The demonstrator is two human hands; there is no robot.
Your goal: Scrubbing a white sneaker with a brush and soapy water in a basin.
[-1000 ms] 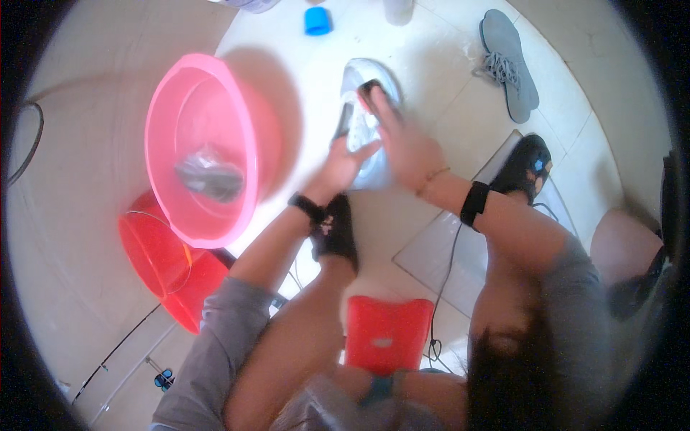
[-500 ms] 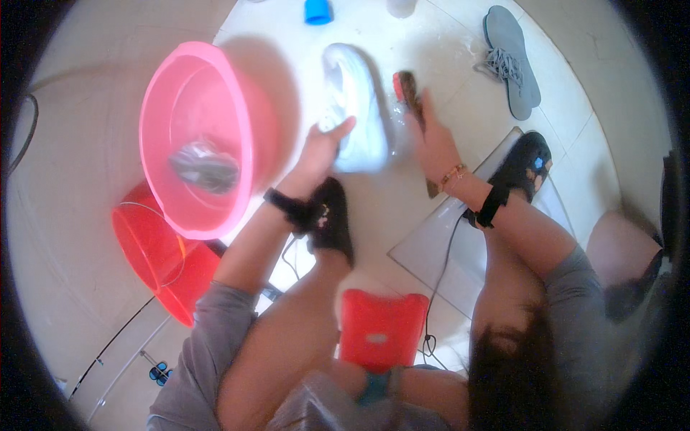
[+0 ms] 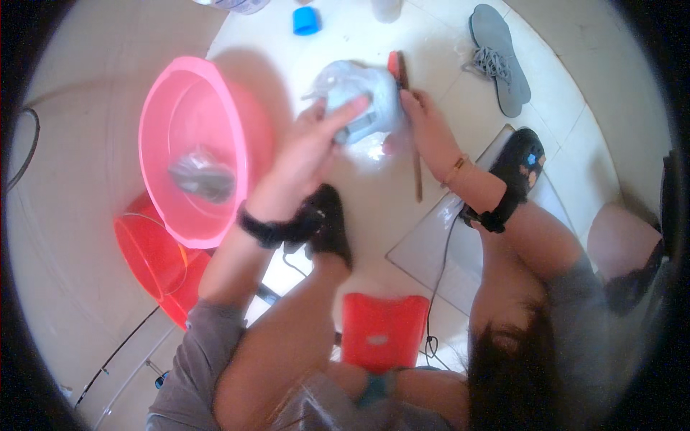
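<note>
A pale blue-white shoe (image 3: pixel 370 82), blurred and turned on end, is raised in front of me. My left hand (image 3: pixel 305 144) grips its near side, thumb laid across it. At its right side, my right hand (image 3: pixel 431 136) has its fingers closed round a long-handled brush (image 3: pixel 417 172), close to the brush's red-edged head. The brush handle runs down past my palm, and the fingertips are close to the shoe; whether they touch it cannot be made out. Below the shoe, the floor (image 3: pixel 377 151) has a wet, bubbly shine.
To the left stands a pink basin (image 3: pixel 151 136) with a dark grey shoe-like item (image 3: pixel 201 176) in it, beside a red bucket (image 3: pixel 144 251). Grey insoles and laces (image 3: pixel 496 61) lie at far right. A blue cup (image 3: pixel 305 21) is at the back; a red stool (image 3: pixel 384 323) is near me.
The shoe has turned from lengthwise to a more end-on pose, and my left hand has shifted on it. The brush has come against the shoe's right side, its handle now showing.
</note>
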